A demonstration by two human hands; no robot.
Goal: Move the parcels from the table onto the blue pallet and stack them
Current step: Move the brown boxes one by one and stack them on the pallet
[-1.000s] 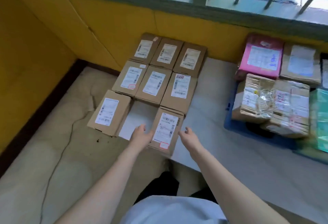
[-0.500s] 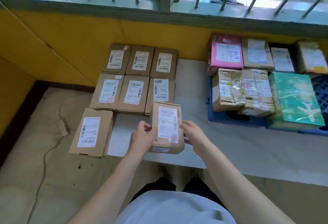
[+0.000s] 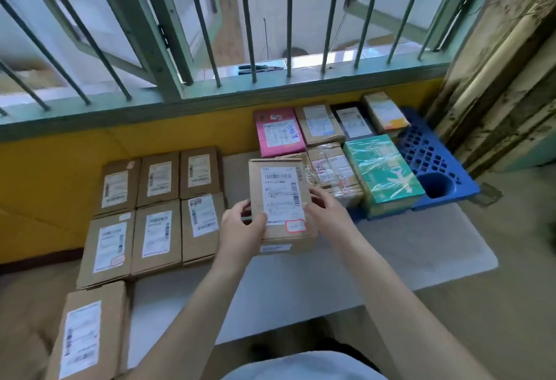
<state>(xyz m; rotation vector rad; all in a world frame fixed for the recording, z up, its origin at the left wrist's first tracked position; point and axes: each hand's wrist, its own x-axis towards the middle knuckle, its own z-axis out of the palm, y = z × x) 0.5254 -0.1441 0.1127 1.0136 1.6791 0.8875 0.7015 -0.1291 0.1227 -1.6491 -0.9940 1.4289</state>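
Head view: parcel [image 3: 281, 203] between both hands, long axis toward window [image 3: 270, 18]

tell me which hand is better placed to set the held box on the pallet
Right, probably. The right hand grips the box on the side facing the pallet, which lies to the right; the left hand holds the far side.
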